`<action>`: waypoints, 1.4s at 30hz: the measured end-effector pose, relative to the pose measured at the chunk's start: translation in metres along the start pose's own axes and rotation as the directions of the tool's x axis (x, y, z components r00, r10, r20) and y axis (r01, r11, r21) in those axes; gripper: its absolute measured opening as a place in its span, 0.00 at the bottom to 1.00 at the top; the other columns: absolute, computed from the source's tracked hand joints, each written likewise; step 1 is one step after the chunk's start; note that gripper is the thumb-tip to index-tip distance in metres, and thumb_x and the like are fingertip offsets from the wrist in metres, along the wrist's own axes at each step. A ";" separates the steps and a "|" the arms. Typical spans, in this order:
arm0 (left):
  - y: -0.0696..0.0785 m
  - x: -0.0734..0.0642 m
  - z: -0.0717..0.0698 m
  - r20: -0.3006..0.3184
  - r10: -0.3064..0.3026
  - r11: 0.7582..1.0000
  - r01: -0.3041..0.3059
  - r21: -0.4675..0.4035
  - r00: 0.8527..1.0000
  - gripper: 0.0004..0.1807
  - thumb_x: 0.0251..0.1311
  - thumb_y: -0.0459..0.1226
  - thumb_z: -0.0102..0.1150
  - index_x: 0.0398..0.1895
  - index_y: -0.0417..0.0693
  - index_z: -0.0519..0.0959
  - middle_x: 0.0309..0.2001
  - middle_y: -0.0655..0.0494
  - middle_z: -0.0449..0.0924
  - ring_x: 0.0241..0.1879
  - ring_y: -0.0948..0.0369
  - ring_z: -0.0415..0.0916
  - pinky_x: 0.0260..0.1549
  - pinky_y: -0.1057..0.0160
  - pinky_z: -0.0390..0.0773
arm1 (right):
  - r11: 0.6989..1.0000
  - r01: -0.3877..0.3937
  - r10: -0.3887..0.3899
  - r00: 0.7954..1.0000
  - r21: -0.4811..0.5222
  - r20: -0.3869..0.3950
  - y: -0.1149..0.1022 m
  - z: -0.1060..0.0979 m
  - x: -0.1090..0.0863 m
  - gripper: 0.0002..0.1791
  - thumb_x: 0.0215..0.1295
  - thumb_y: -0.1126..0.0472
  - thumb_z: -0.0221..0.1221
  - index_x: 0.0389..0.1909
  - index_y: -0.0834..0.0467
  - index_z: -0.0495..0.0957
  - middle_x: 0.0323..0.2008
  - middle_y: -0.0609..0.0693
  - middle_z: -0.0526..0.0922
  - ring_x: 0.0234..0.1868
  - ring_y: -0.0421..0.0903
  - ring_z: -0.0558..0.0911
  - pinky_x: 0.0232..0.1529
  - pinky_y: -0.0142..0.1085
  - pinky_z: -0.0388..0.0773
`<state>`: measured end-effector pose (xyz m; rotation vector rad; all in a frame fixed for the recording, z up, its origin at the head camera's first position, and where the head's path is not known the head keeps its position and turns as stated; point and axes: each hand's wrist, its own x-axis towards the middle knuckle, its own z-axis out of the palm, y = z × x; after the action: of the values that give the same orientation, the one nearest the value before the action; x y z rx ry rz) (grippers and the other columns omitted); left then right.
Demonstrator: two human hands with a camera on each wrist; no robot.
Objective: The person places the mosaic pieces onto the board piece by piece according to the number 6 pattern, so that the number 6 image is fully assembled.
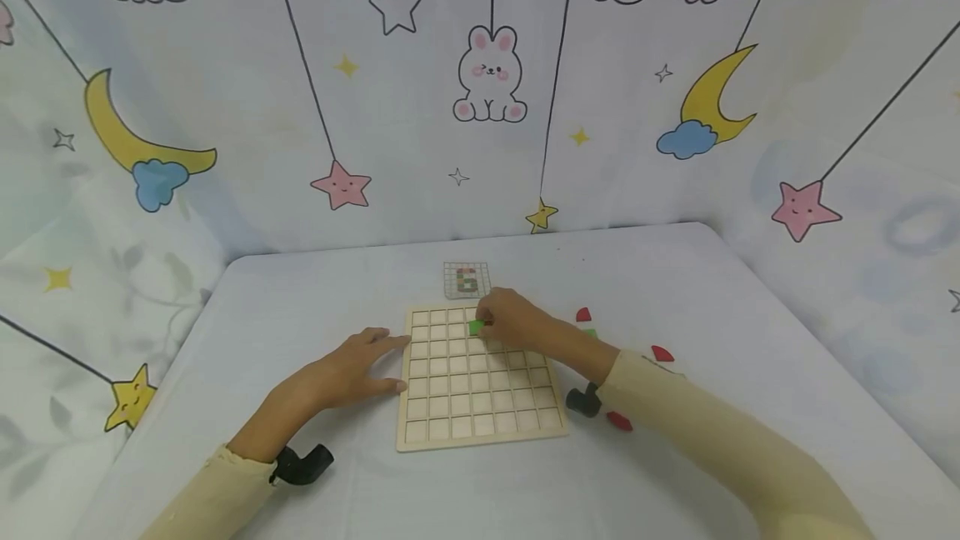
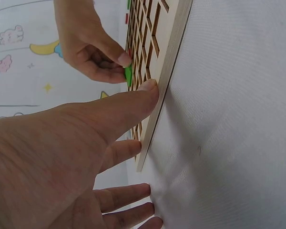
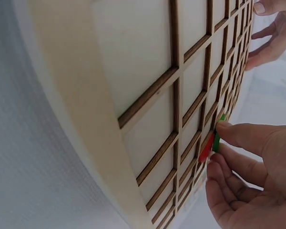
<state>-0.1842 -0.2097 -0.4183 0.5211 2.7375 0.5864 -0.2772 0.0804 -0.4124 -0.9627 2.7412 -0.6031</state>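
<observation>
A square wooden grid board (image 1: 441, 408) with raised cell walls lies on the white table. Over its far rows, my right hand (image 1: 513, 319) pinches a small green tile (image 1: 476, 328) between thumb and finger. In the right wrist view, a red piece (image 3: 206, 148) sits at the grid right beside the green tile (image 3: 216, 141), partly overlapped by it. My left hand (image 1: 351, 371) touches the board's left edge with thumb and index finger. Its fingers are spread, and the thumb (image 2: 133, 98) rests against the rim in the left wrist view.
A small gridded card (image 1: 467, 281) with a coloured block figure lies just beyond the board. To the board's right are red rounded pieces (image 1: 583, 315), (image 1: 662, 353), (image 1: 619, 421) and a green piece (image 1: 590, 332), under or near the right forearm. A patterned cloth hangs behind.
</observation>
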 end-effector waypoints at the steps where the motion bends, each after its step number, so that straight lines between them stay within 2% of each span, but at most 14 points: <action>1: 0.000 0.000 0.000 0.000 -0.001 1.000 0.001 0.000 1.000 0.42 0.68 0.55 0.68 0.80 0.52 0.67 0.78 0.32 0.59 0.76 0.33 0.59 0.69 0.31 0.67 | 1.000 0.002 -0.002 1.000 0.004 0.003 -0.001 0.000 0.000 0.06 0.69 0.64 0.70 0.42 0.63 0.87 0.36 0.50 0.83 0.41 0.43 0.76 0.46 0.38 0.79; 9: 0.001 0.000 0.000 -0.002 -0.002 1.000 0.002 0.005 1.000 0.42 0.68 0.55 0.68 0.80 0.52 0.67 0.77 0.32 0.59 0.76 0.34 0.59 0.69 0.31 0.67 | 0.997 -0.030 0.027 0.999 0.065 0.039 -0.009 0.000 0.001 0.07 0.69 0.67 0.68 0.45 0.65 0.88 0.39 0.52 0.83 0.42 0.45 0.77 0.47 0.40 0.80; 14: 0.001 0.000 0.000 -0.002 -0.010 1.000 0.010 0.009 1.000 0.41 0.68 0.54 0.69 0.80 0.52 0.67 0.78 0.32 0.59 0.76 0.34 0.59 0.69 0.31 0.67 | 0.997 0.004 -0.007 1.000 0.071 0.030 -0.005 0.002 -0.001 0.04 0.70 0.66 0.68 0.41 0.63 0.88 0.35 0.52 0.80 0.39 0.45 0.74 0.43 0.38 0.74; 21: 0.001 0.000 -0.001 0.003 -0.010 1.000 0.010 -0.005 1.000 0.41 0.69 0.54 0.68 0.80 0.52 0.67 0.78 0.33 0.58 0.77 0.34 0.58 0.69 0.31 0.67 | 0.989 -0.023 0.034 0.997 0.149 -0.071 0.008 -0.005 -0.016 0.16 0.74 0.65 0.65 0.59 0.65 0.83 0.52 0.56 0.84 0.56 0.52 0.83 0.58 0.45 0.83; 24: 0.002 0.001 -0.002 0.001 -0.006 1.000 0.006 0.003 1.000 0.41 0.69 0.54 0.68 0.80 0.51 0.67 0.78 0.32 0.59 0.77 0.33 0.59 0.69 0.31 0.67 | 0.985 -0.014 0.036 0.992 0.173 -0.125 0.020 -0.014 -0.025 0.14 0.74 0.64 0.65 0.56 0.65 0.84 0.49 0.56 0.85 0.52 0.53 0.83 0.55 0.46 0.83; 27: 0.000 0.001 -0.001 -0.002 -0.011 1.000 0.011 0.003 1.000 0.41 0.69 0.54 0.68 0.80 0.51 0.67 0.78 0.32 0.59 0.77 0.34 0.59 0.69 0.31 0.67 | 0.979 -0.062 0.092 0.985 0.196 -0.148 0.040 -0.019 -0.033 0.14 0.74 0.61 0.65 0.55 0.61 0.85 0.50 0.54 0.86 0.53 0.52 0.83 0.56 0.48 0.82; 31: -0.002 0.002 0.003 0.002 -0.017 1.000 0.017 -0.015 1.000 0.42 0.68 0.55 0.68 0.81 0.52 0.66 0.78 0.33 0.58 0.77 0.34 0.58 0.69 0.31 0.67 | 0.960 -0.146 0.179 0.976 0.241 -0.125 0.072 -0.027 -0.048 0.16 0.75 0.56 0.63 0.58 0.58 0.85 0.55 0.53 0.87 0.58 0.52 0.83 0.62 0.50 0.80; 36: -0.003 0.004 0.005 0.005 -0.019 1.000 0.019 -0.012 1.000 0.42 0.68 0.56 0.68 0.81 0.52 0.66 0.78 0.33 0.58 0.77 0.35 0.59 0.69 0.32 0.67 | 0.927 -0.221 0.260 0.961 0.304 -0.094 0.108 -0.040 -0.071 0.20 0.76 0.56 0.63 0.62 0.61 0.82 0.59 0.57 0.85 0.57 0.54 0.84 0.58 0.49 0.83; 42: -0.001 0.002 0.002 -0.001 -0.013 1.000 0.013 0.011 1.000 0.41 0.69 0.54 0.68 0.80 0.51 0.66 0.78 0.33 0.59 0.77 0.34 0.59 0.69 0.32 0.68 | 0.910 -0.286 0.323 0.943 0.300 -0.079 0.135 -0.051 -0.092 0.21 0.76 0.57 0.62 0.64 0.61 0.81 0.60 0.59 0.84 0.61 0.57 0.80 0.63 0.53 0.80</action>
<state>-0.1855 -0.2090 -0.4210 0.5053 2.7445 0.5697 -0.2966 0.2504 -0.4219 -0.4313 2.7255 -0.9921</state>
